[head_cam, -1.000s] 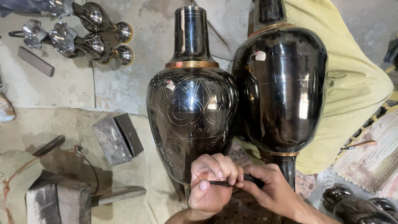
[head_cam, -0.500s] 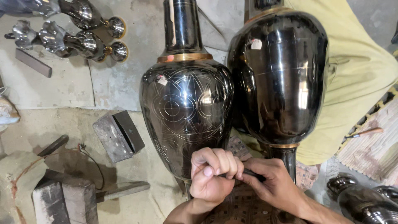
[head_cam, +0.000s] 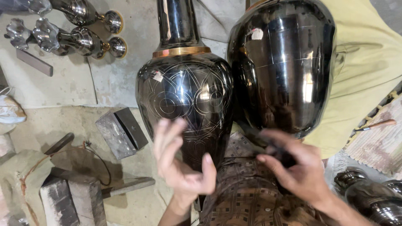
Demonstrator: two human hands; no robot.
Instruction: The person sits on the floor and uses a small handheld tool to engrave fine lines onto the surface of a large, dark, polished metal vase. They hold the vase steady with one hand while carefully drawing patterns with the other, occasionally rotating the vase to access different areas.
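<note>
Since the earlier frame the left hand (head_cam: 182, 165) has let go and now spreads open, blurred, before the engraved dark metal vase with a brass collar (head_cam: 186, 100), while the right hand (head_cam: 293, 167), beside it, curls around a dark, slim tool (head_cam: 255, 136) that is hard to make out.

Left hand (head_cam: 180, 167) open — fingers spread

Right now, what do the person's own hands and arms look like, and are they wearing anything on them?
Both hands are bare: no gloves, rings, bracelets or watch show on the left hand or the right hand. The wrists and the visible parts of the forearms are uncovered too, with no sleeve reaching them in view. Motion blurs both hands, so finer marks cannot be told. Below them lies brown checked cloth, probably the person's clothing.
</note>
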